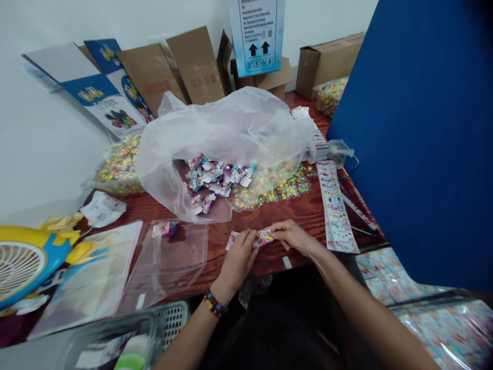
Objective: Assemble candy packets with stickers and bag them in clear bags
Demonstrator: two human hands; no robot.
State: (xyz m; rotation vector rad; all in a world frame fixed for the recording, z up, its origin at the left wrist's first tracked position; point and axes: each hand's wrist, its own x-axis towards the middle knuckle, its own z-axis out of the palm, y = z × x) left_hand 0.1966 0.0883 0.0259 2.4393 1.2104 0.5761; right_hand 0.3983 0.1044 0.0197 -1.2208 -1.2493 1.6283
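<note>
At the front edge of the table, my left hand (242,253) lies over a small printed carton (262,238), its fingers closed on it; part of the carton sticks out to the left. My right hand (290,236) pinches the carton's right end, where small yellow spots show; whether these are print or contents I cannot tell. Just beyond is a loose pile of small cartons (217,180), some with open flaps. Beside it lie clear sachets of colourful bits (287,187). A large translucent plastic bag (231,121) drapes over both heaps.
A sticker strip (336,205) lies at right, near a blue panel (416,144). At left are a tub of colourful sachets (119,162), a clear bag (181,252) with a small carton (165,229), and a yellow-blue fan (26,262). Cardboard boxes (196,67) line the wall.
</note>
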